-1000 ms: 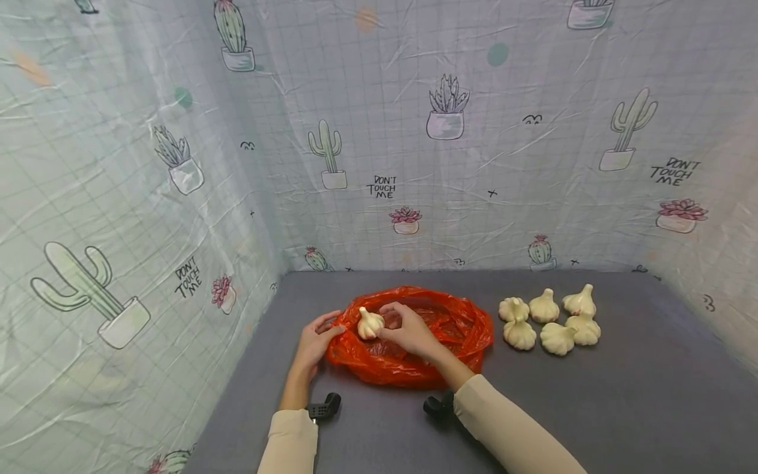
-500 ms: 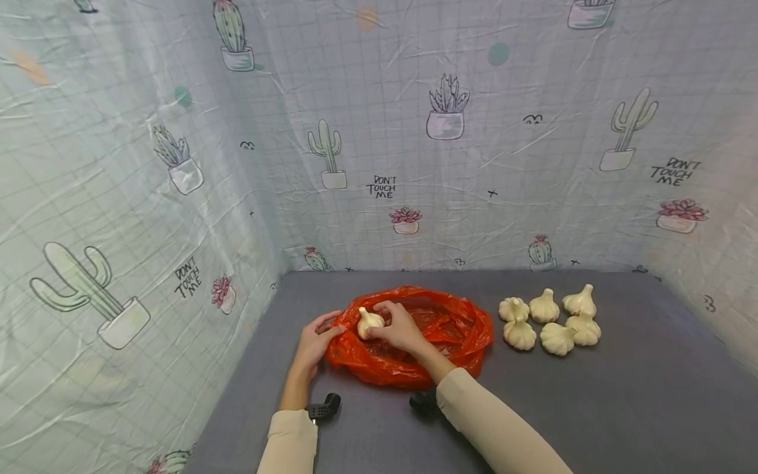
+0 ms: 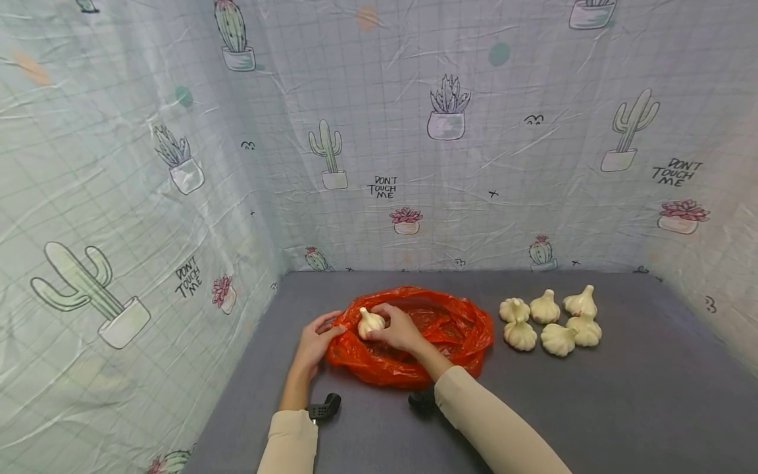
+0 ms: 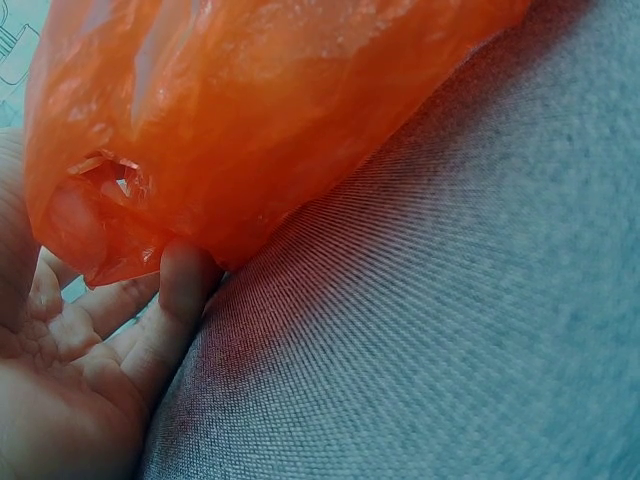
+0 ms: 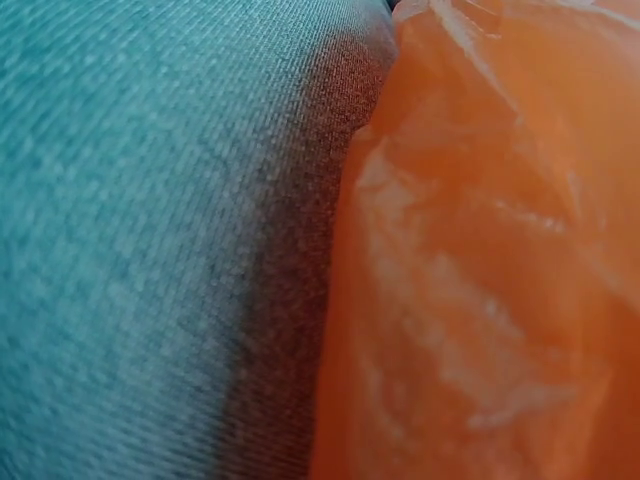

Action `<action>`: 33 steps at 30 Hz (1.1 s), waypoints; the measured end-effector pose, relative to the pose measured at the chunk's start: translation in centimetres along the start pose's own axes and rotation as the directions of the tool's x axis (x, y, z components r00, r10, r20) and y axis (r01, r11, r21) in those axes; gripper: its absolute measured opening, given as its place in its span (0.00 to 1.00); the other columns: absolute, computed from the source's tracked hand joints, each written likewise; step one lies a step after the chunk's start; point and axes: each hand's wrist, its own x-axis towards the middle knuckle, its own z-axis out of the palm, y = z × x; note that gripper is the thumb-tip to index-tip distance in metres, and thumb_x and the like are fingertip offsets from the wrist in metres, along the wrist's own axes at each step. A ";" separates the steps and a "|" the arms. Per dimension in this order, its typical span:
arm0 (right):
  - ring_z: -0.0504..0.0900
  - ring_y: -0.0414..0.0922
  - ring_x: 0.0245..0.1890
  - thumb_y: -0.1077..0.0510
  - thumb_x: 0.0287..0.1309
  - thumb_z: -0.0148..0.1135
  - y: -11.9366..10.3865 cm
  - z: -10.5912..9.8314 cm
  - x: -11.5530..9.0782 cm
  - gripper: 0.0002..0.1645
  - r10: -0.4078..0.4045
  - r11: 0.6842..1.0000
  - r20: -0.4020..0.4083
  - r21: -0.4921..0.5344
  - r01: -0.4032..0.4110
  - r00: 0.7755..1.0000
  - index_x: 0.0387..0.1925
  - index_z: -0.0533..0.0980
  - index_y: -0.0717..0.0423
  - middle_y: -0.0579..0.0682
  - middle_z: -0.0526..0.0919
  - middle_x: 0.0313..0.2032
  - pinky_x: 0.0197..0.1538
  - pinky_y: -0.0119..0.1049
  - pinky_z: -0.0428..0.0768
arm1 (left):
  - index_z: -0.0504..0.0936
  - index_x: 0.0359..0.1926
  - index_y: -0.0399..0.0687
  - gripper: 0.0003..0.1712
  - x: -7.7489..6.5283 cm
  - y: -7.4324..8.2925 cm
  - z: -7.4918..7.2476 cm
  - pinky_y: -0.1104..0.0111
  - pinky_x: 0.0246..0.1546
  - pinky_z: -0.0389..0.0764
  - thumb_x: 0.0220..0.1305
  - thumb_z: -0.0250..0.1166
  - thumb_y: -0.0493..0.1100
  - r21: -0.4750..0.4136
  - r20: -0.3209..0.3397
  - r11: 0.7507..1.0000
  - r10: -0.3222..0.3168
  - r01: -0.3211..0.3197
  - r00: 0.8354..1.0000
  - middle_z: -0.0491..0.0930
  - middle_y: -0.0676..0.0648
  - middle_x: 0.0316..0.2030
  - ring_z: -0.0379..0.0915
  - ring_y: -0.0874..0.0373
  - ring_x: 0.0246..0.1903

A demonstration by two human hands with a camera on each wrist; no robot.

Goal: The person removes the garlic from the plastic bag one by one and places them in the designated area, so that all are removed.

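A red plastic bag (image 3: 391, 376) lies with its mouth spread wide on the grey table in the head view. At its left side my left hand (image 3: 310, 343) holds the bag's edge, thumb on the inside. The left wrist view has the orange-looking plastic (image 4: 270, 110) between that thumb and the fingers (image 4: 183, 285). My right hand (image 3: 404, 329) reaches over the opening and grips a garlic bulb (image 3: 370, 323) from its right side, stem up, inside the bag's left part. Only the bag's outer wall (image 5: 480, 260) and tabletop show in the right wrist view; the hand is hidden there.
Several more garlic bulbs (image 3: 558, 339) sit grouped on the table (image 3: 639, 388), right of the bag. A cactus-print sheet (image 3: 355, 230) hangs behind the table and along its sides. Each wrist wears a black camera (image 3: 324, 407).
My right hand and forearm have shifted slightly left, with the fingers settling closer around the garlic bulb. The bulb, bag and left hand have stayed nearly the same.
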 end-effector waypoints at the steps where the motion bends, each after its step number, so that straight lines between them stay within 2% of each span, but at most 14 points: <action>1: 0.80 0.45 0.41 0.54 0.55 0.77 0.0 0.0 0.0 0.33 -0.006 1.000 0.000 -0.003 0.006 1.000 0.62 0.77 0.54 0.55 0.84 0.51 0.45 0.40 0.80 | 0.83 0.61 0.53 0.23 0.0 0.0 0.0 0.69 0.44 0.80 0.64 0.70 0.43 0.003 0.001 1.000 0.000 0.000 1.000 0.84 0.44 0.49 0.80 0.56 0.45; 6: 0.80 0.46 0.41 0.55 0.54 0.78 -0.1 -0.2 -0.3 0.32 -0.023 1.000 -0.012 -0.005 0.023 1.000 0.61 0.77 0.55 0.56 0.84 0.51 0.44 0.40 0.80 | 0.83 0.61 0.53 0.23 0.0 -0.1 0.0 0.68 0.45 0.80 0.64 0.70 0.42 0.003 0.000 1.000 -0.001 0.001 1.000 0.85 0.44 0.48 0.80 0.57 0.45; 14: 0.82 0.50 0.49 0.55 0.54 0.78 -0.3 -0.7 -0.8 0.32 -0.025 0.999 -0.019 0.041 0.026 0.999 0.60 0.77 0.54 0.57 0.83 0.54 0.53 0.49 0.81 | 0.84 0.60 0.52 0.23 0.0 0.0 0.0 0.69 0.44 0.80 0.63 0.71 0.42 -0.005 -0.002 1.000 0.001 -0.001 1.000 0.85 0.44 0.48 0.80 0.57 0.44; 24: 0.81 0.51 0.50 0.57 0.51 0.78 -0.7 -1.4 -1.5 0.32 -0.016 0.992 -0.021 0.123 0.019 1.000 0.59 0.78 0.51 0.55 0.82 0.54 0.51 0.47 0.81 | 0.83 0.61 0.52 0.23 0.1 -0.2 0.0 0.69 0.45 0.81 0.64 0.71 0.43 0.008 0.002 1.000 -0.005 0.005 1.000 0.85 0.45 0.48 0.80 0.57 0.44; 33: 0.81 0.51 0.50 0.60 0.50 0.79 -0.8 -2.1 -2.1 0.34 -0.025 0.986 -0.036 0.163 0.031 0.999 0.60 0.78 0.54 0.55 0.83 0.53 0.50 0.44 0.81 | 0.83 0.61 0.53 0.23 0.1 -0.1 0.0 0.67 0.45 0.82 0.64 0.71 0.43 0.000 0.008 1.000 -0.004 0.004 1.000 0.85 0.44 0.48 0.81 0.57 0.44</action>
